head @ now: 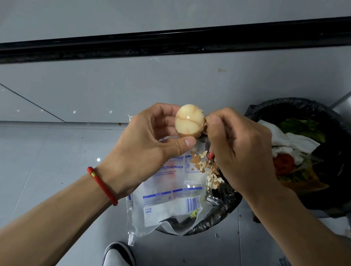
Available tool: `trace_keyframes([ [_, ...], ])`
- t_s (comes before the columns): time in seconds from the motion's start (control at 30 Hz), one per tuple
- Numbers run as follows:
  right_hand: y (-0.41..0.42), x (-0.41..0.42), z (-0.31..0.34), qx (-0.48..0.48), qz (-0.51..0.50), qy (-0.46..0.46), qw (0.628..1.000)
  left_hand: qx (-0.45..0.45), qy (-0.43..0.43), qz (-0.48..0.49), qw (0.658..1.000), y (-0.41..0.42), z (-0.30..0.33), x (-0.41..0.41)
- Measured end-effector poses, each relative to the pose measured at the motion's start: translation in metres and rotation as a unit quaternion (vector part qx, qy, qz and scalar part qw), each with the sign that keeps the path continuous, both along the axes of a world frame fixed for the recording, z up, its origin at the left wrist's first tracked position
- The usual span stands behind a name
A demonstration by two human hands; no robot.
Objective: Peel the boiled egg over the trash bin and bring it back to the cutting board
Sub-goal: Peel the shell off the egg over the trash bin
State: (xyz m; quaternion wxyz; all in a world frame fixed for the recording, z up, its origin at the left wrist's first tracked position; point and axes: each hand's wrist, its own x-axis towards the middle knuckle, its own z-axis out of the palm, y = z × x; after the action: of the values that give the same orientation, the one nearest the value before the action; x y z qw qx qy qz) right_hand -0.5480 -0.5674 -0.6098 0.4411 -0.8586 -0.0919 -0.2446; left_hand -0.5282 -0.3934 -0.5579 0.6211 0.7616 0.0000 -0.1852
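My left hand [148, 139] holds a boiled egg [189, 121] between thumb and fingers; its tan, brown-veined surface is mostly bare. My right hand [237, 146] pinches a piece of brown shell [206, 125] still touching the egg's right side. Both hands hover above a trash bin [220, 213] with a black liner. Several shell fragments [205, 167] lie on a clear plastic package [168, 204] draped over that bin. The cutting board is not in view.
A second black-lined bin [344, 135] at the right holds tissue, greens and a tomato piece. Grey floor tiles surround both bins, with a black strip [178, 42] along the wall base. My shoe [117, 259] is at the bottom.
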Motion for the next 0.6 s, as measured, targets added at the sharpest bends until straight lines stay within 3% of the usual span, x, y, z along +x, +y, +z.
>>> trace_keyframes([
  [0.6,-0.0018,-0.0012,0.0016,-0.035,-0.007,-0.014,0.999,0.007,-0.037,-0.035,0.999,0.0020,-0.0021,0.0003],
])
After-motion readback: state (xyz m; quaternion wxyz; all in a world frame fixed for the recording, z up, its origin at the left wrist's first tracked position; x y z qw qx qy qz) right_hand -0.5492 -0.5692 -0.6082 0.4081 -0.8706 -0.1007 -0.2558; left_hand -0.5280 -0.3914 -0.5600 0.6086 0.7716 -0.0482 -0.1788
